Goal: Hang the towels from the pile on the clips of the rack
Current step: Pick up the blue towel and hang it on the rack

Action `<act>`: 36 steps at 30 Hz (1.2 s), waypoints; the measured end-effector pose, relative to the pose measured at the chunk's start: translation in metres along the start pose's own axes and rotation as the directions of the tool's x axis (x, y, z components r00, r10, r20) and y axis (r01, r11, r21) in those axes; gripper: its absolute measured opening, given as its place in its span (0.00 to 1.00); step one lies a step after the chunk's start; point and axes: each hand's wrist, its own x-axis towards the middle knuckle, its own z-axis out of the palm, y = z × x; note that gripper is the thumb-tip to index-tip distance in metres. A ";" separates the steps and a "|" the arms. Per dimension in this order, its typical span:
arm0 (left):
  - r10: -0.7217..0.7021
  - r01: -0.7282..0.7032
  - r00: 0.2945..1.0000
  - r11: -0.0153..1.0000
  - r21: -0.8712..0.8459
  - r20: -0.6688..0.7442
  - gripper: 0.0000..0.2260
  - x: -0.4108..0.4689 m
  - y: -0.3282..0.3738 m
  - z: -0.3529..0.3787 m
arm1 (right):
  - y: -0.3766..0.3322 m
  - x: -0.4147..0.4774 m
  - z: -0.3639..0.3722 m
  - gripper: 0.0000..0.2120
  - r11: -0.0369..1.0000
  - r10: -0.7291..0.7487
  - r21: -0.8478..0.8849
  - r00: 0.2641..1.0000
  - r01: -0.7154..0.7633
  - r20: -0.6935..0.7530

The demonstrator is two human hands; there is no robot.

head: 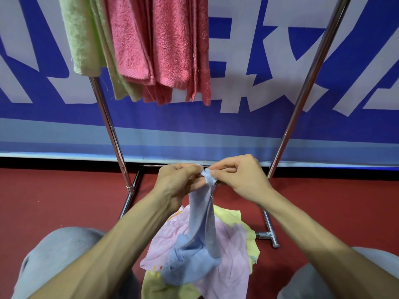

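A light blue towel (201, 214) hangs from both my hands over the pile (228, 266) of pink and yellow towels on the red floor. My left hand (179, 182) and my right hand (239, 178) pinch its top edge close together at the middle of the view. The towel's lower part still lies crumpled on the pile. Pink towels (164, 44) and green towels (86, 39) hang from the top of the metal rack (112, 134). The clips are out of view above.
The rack's two slanted chrome poles and floor feet (268, 235) stand either side of the pile. A blue and white banner (248, 117) covers the wall behind. My knees in grey trousers (54, 255) flank the pile.
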 end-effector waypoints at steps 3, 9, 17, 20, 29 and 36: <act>-0.022 0.021 1.000 0.999 -0.045 -0.003 0.03 -0.001 0.000 -0.001 | -0.003 -0.003 0.001 0.03 0.999 -0.045 -0.026 0.999 0.045 0.029; -0.076 0.072 0.997 0.990 -0.120 -0.024 0.01 -0.001 0.000 -0.002 | -0.006 -0.009 0.004 0.18 0.972 -0.124 -0.186 0.987 0.141 0.102; -0.066 0.069 0.996 0.996 -0.053 0.052 0.02 -0.002 0.001 -0.003 | -0.003 -0.006 -0.001 0.11 0.943 -0.183 -0.266 0.979 0.201 0.090; -0.004 -0.009 0.996 0.989 0.147 0.091 0.04 -0.002 0.003 -0.003 | -0.003 -0.004 -0.004 0.09 0.947 -0.152 -0.270 0.984 0.171 0.093; 0.181 -0.261 0.964 0.790 0.555 0.196 0.04 0.007 0.006 -0.013 | 0.000 0.007 -0.024 0.08 0.990 -0.101 -0.097 0.994 0.105 0.037; 0.108 -0.567 0.824 0.186 0.803 0.556 0.33 0.011 0.010 -0.023 | -0.005 0.004 -0.030 0.13 0.986 -0.167 0.003 0.970 0.169 0.176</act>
